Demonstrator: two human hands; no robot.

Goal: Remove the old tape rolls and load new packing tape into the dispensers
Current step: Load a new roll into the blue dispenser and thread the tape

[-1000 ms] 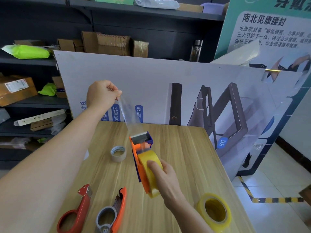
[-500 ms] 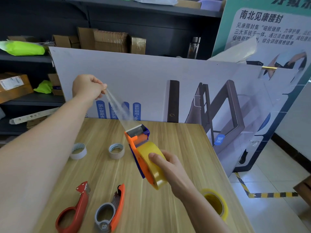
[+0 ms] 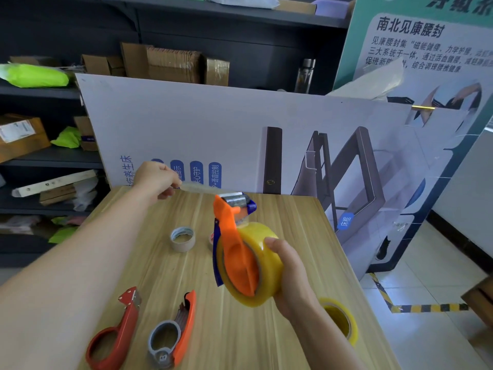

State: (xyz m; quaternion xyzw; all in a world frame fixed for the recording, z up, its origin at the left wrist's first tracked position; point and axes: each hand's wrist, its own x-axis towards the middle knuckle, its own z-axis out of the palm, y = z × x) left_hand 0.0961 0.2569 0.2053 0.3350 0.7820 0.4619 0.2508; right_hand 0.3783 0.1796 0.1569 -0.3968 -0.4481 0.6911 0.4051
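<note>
Dispenser: you hold the orange dispenser (image 3: 232,249) lifted over the middle of the table (image 3: 240,343), with its metal head pointing away from you and a blue plate on its left side.
Roll: the yellow tape roll (image 3: 266,265) sits on the dispenser's hub, seen mostly edge-on from your side.
Right hand: your right hand (image 3: 290,276) wraps the roll from the right, fingers curled round its outer face and thumb on its upper edge. It carries roll and dispenser together.
Strip: a clear tape strip (image 3: 202,188) runs from the dispenser head leftward, almost level, to your other hand.
Left hand: your left hand (image 3: 154,180) pinches the strip's free end between thumb and fingertips, the rest of the fingers curled in. It hovers over the table's far left part.
Used core: an empty core (image 3: 182,239) stands on the table just left of the held dispenser. Something round shows partly behind the dispenser; you can't tell what it is.
Other dispensers: a red dispenser (image 3: 117,332) and a grey-and-orange dispenser (image 3: 172,335) lie side by side near your edge, apart from each other, neither carrying a roll.
Spare: a spare yellow roll (image 3: 341,320) lies flat at the table's right edge, partly under your right forearm.
Background: a white board (image 3: 213,124) leans behind the table. Dark shelves (image 3: 53,158) hold cardboard boxes and green bags.
</note>
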